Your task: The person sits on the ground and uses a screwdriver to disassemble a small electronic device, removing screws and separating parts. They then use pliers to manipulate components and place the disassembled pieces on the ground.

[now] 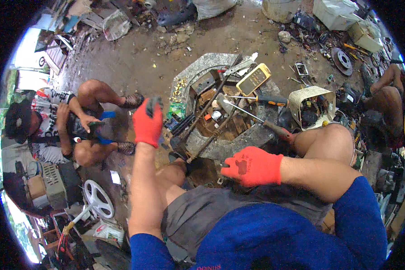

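Note:
My left hand point(147, 122), in a red glove with dark grey fingertips, is raised left of an octagonal stone block point(200, 146). Its fingers are curled and slightly blurred; anything inside them cannot be made out. My right hand point(253, 166), gloved alike, is held closed above my lap, knuckles up, its palm side hidden. Nearest the left hand lies a green circuit board point(177, 109) beside small yellowish pieces point(179, 87). On the block are a yellow multimeter point(254, 79), an orange-and-black screwdriver point(272, 100), and a long metal tool with a dark handle point(276, 130).
Rusty bars point(211, 101) cross the block's hollow, with wood scraps inside. A cream casing point(311, 105) full of parts stands to the right, a brake disc point(342, 61) beyond. Another person point(54, 121) sits at left; someone's legs point(387, 103) show at right. A white steering wheel point(98, 198) lies lower left.

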Demonstrator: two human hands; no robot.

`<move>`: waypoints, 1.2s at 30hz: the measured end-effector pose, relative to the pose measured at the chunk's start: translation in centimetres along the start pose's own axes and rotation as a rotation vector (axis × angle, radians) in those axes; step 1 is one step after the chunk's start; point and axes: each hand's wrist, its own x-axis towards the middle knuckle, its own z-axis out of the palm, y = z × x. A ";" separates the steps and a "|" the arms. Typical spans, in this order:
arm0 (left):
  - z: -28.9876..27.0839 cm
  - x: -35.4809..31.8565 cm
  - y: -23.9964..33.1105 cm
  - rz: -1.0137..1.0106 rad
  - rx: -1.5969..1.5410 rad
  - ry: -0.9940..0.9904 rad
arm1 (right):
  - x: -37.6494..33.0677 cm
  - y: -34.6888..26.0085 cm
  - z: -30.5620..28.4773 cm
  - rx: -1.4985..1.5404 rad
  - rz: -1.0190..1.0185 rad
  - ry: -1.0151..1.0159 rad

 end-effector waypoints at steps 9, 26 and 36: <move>9.9 -12.3 7.4 0.468 0.115 -0.407 | -1.7 -1.3 1.4 -0.077 0.044 0.023; -5.3 -5.9 1.8 -0.252 -0.352 0.041 | -0.6 0.4 0.8 -0.084 0.058 -0.043; -3.8 -6.2 2.3 0.189 0.167 -0.835 | 0.8 3.8 -3.1 -0.023 0.157 -0.113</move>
